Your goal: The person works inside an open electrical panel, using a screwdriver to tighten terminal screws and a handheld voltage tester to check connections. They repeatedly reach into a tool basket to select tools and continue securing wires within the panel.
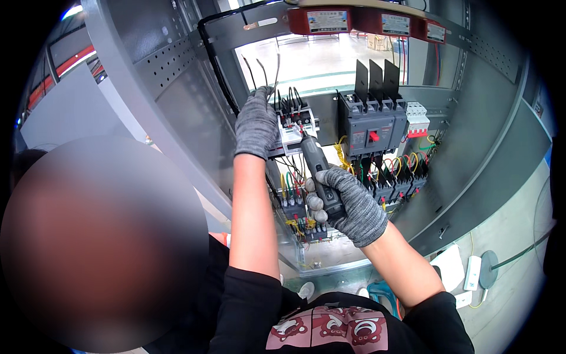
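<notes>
My left hand point(257, 121), in a grey knit glove, reaches up and holds a bunch of thin black wires point(277, 74) above a white terminal block point(293, 133) inside a grey electrical cabinet. My right hand point(349, 203), also gloved, grips a dark electric screwdriver point(318, 171) whose tip points up at that block. Below the screwdriver sits a small component with yellow, green and red wires point(300, 221).
A large dark grey circuit breaker point(371, 127) with a red button stands to the right, with coloured wires and smaller breakers point(398, 183) beneath it. Red boxes point(365, 22) hang along the top. Cabinet walls point(483, 118) surround the work. White devices point(471, 272) lie on the floor at lower right.
</notes>
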Available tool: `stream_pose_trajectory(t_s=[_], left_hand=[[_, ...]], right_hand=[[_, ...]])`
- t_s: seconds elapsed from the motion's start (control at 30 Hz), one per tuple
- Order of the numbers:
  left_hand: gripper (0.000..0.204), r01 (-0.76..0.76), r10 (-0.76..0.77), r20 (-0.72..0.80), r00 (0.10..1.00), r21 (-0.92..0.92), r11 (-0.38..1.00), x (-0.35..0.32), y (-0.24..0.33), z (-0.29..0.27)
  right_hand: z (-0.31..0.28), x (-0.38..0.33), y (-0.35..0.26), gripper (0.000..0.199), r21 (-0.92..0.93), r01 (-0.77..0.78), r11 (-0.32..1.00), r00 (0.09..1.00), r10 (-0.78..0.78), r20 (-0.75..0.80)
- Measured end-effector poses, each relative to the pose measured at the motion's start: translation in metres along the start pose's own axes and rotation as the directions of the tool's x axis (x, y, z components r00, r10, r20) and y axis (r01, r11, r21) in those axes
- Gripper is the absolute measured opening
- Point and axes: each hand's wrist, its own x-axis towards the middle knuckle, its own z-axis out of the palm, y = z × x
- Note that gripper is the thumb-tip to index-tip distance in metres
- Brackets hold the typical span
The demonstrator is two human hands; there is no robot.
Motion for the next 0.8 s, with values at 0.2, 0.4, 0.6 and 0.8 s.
stream_pose_trajectory(t_s=[0.2, 0.4, 0.6, 0.8], left_hand=[[0.044, 0.05, -0.116, 0.248, 0.962, 0.257, 0.965, 0.012, 0.02, -0.001], [0.04, 0.017, -0.05, 0.175, 0.983, 0.186, 0.982, 0.007, 0.007, 0.009], [0.041, -0.005, -0.012, 0.129, 0.992, 0.129, 0.992, 0.006, 0.006, 0.01], [0.04, -0.017, -0.003, 0.158, 0.987, 0.126, 0.992, 0.009, 0.002, 0.012]], right_hand=[[0.0, -0.001, 0.001, 0.013, -0.03, 0.065, 0.997, 0.998, -0.065, -0.007], [0.008, -0.003, -0.003, 0.012, -0.058, 0.048, 0.997, 0.999, -0.049, -0.02], [0.008, 0.0, -0.003, 0.008, -0.012, 0.018, 1.0, 1.0, -0.018, -0.012], [0.009, 0.004, 0.002, 0.009, 0.01, 0.042, 0.999, 0.999, -0.042, -0.016]])
